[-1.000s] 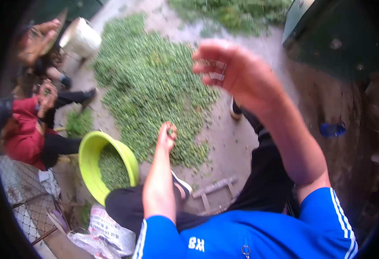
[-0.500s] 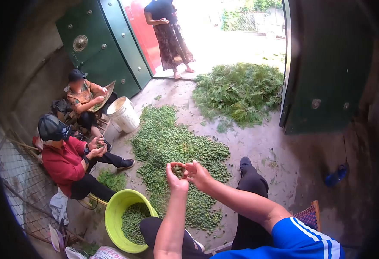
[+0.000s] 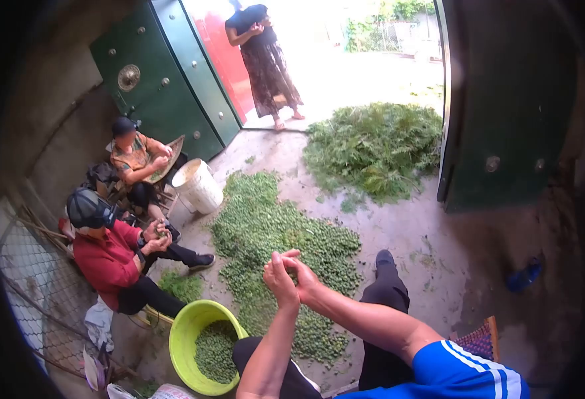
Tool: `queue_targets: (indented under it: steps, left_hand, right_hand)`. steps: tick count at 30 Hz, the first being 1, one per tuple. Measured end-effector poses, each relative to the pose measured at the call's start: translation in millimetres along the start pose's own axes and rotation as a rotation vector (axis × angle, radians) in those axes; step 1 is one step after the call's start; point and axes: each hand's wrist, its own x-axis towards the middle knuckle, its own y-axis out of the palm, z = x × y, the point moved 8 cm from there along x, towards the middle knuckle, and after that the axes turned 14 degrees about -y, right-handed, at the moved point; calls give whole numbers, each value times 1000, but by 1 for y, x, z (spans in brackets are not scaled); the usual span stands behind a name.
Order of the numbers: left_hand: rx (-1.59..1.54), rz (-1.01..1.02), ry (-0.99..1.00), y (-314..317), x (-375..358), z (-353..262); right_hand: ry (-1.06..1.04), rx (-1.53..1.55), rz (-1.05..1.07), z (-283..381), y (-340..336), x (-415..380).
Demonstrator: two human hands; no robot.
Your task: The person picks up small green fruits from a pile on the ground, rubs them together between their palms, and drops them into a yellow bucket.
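My left hand [image 3: 280,282] and my right hand [image 3: 304,276] are pressed together at the palms and wrists, raised in front of me. Their fingers close round a handful of small green fruits, which is hidden from this angle. Below and beyond them a broad heap of small round green fruits [image 3: 266,229] spreads over the floor. By my left knee stands a yellow-green tub [image 3: 181,332], partly filled with loose green fruits [image 3: 216,352].
Cut feathery green branches [image 3: 376,149] are piled by the doorway. On the left sit a person in red [image 3: 109,259] and another with a flat basket [image 3: 166,163], near a white bucket [image 3: 199,188]. Someone stands in the doorway [image 3: 266,66]. A blue shoe [image 3: 524,274] lies right.
My hands have closed together; the green fruits that showed in my cupped left palm are now covered. The view has shifted slightly. The person in the doorway has raised their hands.
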Motion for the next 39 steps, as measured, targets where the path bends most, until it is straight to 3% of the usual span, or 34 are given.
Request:
queue_targets:
  steps: [5, 11, 14, 19, 22, 24, 31, 39]
  left_hand:
    - [51, 66, 51, -2, 4, -5]
    - [85, 118, 127, 2, -9, -25]
    - [155, 142, 280, 9, -16, -40]
    - [74, 160, 285, 4, -14, -45]
    - [38, 222, 161, -5, -9, -43]
    - [222, 79, 439, -17, -9, -57]
    - [143, 160, 32, -40, 11, -11]
    - [108, 266, -31, -33, 5, -2]
  right_hand:
    - [-57, -49, 80, 12, 20, -12]
    - [62, 216, -50, -11, -4, -4]
    - [55, 206, -73, 4, 12, -17]
    - [36, 257, -116, 20, 16, -12]
    - [7, 277, -17, 37, 33, -9]
    - [-19, 350, 73, 45, 38, -3]
    - [-103, 301, 58, 54, 39, 3]
    - [-92, 325, 58, 44, 46, 3]
